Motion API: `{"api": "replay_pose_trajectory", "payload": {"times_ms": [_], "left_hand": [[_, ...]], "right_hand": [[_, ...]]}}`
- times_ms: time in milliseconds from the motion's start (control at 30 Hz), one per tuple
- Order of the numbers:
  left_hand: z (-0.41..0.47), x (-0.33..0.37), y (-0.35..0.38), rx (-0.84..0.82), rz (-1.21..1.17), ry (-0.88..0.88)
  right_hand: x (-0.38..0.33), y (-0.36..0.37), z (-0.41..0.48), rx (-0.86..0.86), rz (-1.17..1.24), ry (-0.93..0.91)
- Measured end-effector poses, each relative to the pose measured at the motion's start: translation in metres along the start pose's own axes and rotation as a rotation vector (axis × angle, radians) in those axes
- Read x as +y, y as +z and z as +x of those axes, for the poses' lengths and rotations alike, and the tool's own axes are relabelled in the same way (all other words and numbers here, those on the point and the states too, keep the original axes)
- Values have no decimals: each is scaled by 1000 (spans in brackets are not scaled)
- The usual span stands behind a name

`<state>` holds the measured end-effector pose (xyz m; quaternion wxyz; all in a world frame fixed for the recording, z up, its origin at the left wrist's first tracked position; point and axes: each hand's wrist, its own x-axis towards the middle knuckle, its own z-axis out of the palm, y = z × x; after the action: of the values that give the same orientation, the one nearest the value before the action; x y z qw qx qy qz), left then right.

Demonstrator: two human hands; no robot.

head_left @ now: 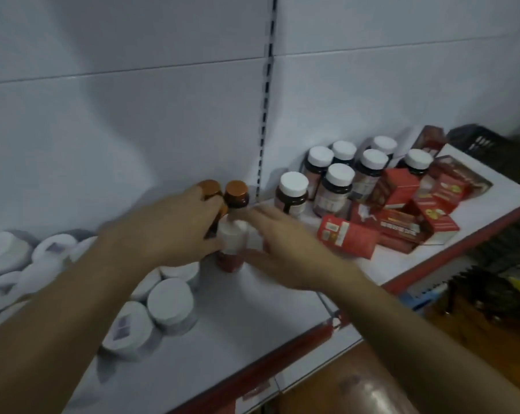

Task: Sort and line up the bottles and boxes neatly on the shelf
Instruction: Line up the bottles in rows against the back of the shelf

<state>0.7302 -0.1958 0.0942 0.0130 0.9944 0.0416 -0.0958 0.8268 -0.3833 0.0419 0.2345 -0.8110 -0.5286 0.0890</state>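
Beside jumbled red boxes, left fingers grip an amber bottle; right fingers spread.

Copper-capped amber bottles stand at the shelf centre, white-capped dark bottles upright at 2 o'clock, red boxes jumbled at 3, white jars at 8.

Black crate far right; slotted upright centre.
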Motion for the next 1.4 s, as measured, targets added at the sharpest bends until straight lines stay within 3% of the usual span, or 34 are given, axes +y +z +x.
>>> {"api": "replay_pose_trajectory", "payload": {"times_ms": [133, 233, 333, 467, 633, 800, 933, 1033, 1133, 1267, 1400], "left_hand": [[6, -8, 1, 12, -77, -59], [6, -4, -4, -9, -91, -72], [12, 3, -6, 73, -46, -88], [22, 23, -4, 155, -70, -100], [27, 47, 10, -55, -16, -39], [31, 49, 10, 8, -107, -85], [11, 32, 9, 259, -376, -108], [-19, 14, 2, 508, -545, -199], [-57, -12, -5, 693, -552, -298], [-115, -48, -10, 831, -474, -453], [-158, -67, 2, 830, -498, -521]], "right_hand": [[2, 18, 5, 63, 149, -22], [10, 10, 5, 66, 125, -67], [23, -10, -4, 45, 71, -47], [50, -28, -25, 165, -48, -19], [71, -11, -40, 19, -49, 7], [81, -18, -37, 64, -115, -49], [79, -15, -38, 185, -129, -37], [52, -7, -28, 314, 105, -93], [14, 2, -5, 367, 236, -199], [-23, 20, 35, 297, 318, -289], [-54, 43, 58, 249, 377, -285]]}}
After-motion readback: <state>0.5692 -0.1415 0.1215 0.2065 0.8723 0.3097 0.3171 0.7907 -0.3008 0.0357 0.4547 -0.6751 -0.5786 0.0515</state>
